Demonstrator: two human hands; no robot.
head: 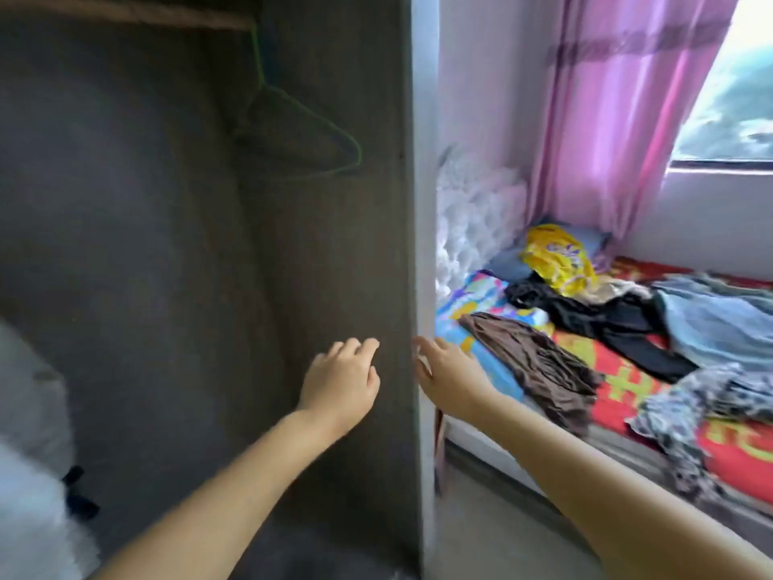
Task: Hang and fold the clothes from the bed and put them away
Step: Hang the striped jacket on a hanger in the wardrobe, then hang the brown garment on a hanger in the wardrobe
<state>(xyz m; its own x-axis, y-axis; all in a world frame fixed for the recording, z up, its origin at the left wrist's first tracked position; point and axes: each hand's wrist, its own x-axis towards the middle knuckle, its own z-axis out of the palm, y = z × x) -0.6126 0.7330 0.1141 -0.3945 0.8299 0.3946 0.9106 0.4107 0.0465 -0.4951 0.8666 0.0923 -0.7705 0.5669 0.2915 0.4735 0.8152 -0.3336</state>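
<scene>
Reaching forward with both arms, bare to the elbow, at the open wardrobe (326, 244). Left hand (341, 385) inside the dark interior, fingers loosely curled, holding nothing. Right hand (449, 376) just beside the pale front edge of the wardrobe's side panel (424, 203), fingers nearly straight and spread, empty too — whether the fingertips touch that edge cannot be told through the blur.

Hanging from the rail (125, 12) at the top of the wardrobe: green wire hangers (301, 131), bare, tilted toward the side panel. Low on the left, something white and blurred (29, 454) with a small dark piece against it.

Lying on the bed (732, 450) to the right, well apart from both hands — the clothes, unfolded and scattered over a red patterned cover. Nearest the wardrobe, a brown crinkled garment (539, 366) draped over the bed's edge. Behind it a black garment (606, 320) spread out long, a pale blue garment (719, 324) bunched toward the far side, and a grey patterned garment (694, 416) trailing over the near edge. At the head of the bed, a yellow plastic bag (556, 257) resting against a blue pillow (508, 261), beside a white tufted headboard (472, 219). Above, a pink curtain (619, 110) drawn beside the window (736, 90).
</scene>
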